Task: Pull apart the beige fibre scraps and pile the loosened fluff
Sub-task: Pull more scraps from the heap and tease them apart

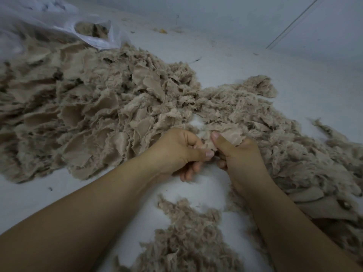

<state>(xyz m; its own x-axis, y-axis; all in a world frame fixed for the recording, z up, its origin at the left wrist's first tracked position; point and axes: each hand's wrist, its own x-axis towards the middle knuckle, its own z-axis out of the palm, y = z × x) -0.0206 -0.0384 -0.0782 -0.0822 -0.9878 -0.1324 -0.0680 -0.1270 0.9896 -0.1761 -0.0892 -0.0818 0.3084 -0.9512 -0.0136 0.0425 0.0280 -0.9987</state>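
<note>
Scrap (231,136) sits pinched between your left hand (180,152) and right hand (239,156), both clamped on it, thumbs nearly touching. It looks light, soft and frayed, so grip close to the edges and tear gently. The scraps (88,114) heap far left on the table (255,61); loosened fluff (188,238) lies near, between your forearms.

Your work surface (245,61) is pale and flat. A large heap of beige fibre scraps (94,107) lies on it at your left, loosened fluff (294,154) spreads at your right, and a smaller fluff pile (188,238) sits nearest you. A clear plastic bag (64,26) rests at the far left.
</note>
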